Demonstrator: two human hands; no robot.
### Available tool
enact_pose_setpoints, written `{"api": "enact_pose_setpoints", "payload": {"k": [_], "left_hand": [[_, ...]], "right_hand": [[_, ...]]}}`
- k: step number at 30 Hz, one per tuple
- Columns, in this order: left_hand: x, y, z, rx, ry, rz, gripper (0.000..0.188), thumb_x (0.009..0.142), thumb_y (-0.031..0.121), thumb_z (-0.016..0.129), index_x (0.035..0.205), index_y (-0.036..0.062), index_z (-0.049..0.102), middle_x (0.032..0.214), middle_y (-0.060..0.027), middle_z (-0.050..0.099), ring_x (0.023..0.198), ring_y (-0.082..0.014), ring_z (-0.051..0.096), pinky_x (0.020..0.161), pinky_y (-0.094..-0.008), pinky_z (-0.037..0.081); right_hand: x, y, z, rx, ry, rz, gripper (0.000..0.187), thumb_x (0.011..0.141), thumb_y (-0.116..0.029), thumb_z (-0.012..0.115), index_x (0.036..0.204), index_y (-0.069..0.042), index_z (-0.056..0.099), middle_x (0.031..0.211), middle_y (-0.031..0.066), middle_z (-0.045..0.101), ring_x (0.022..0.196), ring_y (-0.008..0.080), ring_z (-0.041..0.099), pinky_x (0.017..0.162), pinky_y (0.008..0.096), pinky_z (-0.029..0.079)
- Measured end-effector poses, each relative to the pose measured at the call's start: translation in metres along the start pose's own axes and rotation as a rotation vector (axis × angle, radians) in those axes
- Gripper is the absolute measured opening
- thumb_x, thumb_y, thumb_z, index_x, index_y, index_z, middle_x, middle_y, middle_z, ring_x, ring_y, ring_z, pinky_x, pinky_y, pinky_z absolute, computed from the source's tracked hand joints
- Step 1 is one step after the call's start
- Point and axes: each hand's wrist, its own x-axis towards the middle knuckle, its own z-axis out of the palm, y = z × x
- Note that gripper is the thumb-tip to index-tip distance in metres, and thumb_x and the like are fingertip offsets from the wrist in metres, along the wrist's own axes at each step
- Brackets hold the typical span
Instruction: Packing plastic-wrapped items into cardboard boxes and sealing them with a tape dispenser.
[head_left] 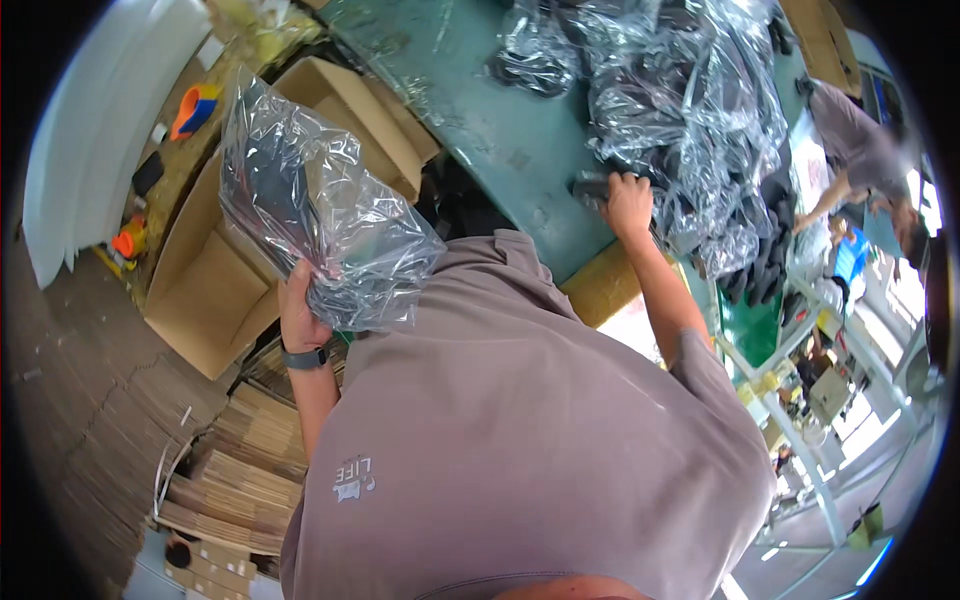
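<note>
My left hand (303, 312), a dark band at its wrist, is closed on the lower edge of clear plastic bags (335, 215) with dark flat contents. They are held up beside the open cardboard box (215, 285) and partly cover it. My right hand (629, 207) reaches onto the green table (500, 140), its fingers curled over a dark item in clear plastic (592, 187). That item lies at the near left edge of a large heap of bagged dark items (680, 110). What exactly the bags contain cannot be made out.
Orange tape dispensers (192, 108) lie on a surface at the far left, near white foam sheets (110, 130). Flattened cardboard (235, 465) is stacked at lower left. Beyond the heap, at right, another person (860, 140) stands with an arm stretched toward the dark items.
</note>
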Motion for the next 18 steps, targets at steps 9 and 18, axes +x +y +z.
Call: {"api": "enact_pose_setpoints", "payload": {"k": [9, 18], "left_hand": [[-0.033, 0.052, -0.125, -0.145, 0.096, 0.103, 0.042, 0.108, 0.036, 0.066, 0.137, 0.0063, 0.066, 0.111, -0.0105, 0.077, 0.093, -0.0222, 0.075, 0.077, -0.0408, 0.064], [0.009, 0.18, -0.302, 0.576, 0.313, 0.24, 0.046, 0.097, 0.019, 0.083, 0.138, 0.0007, 0.07, 0.116, -0.008, 0.079, 0.095, -0.0194, 0.074, 0.086, -0.0363, 0.061]], "right_hand": [[0.047, -0.114, -0.002, 0.163, 0.074, 0.119, 0.14, 0.069, -0.05, 0.1, 0.178, -0.018, 0.02, 0.165, 0.0256, 0.052, 0.154, 0.0449, 0.048, 0.123, 0.0674, 0.037], [0.063, -0.199, -0.005, 1.897, -0.103, 0.533, 0.04, 0.098, -0.02, 0.084, 0.128, 0.003, 0.071, 0.113, 0.0092, 0.078, 0.093, 0.023, 0.075, 0.084, 0.041, 0.062]]}}
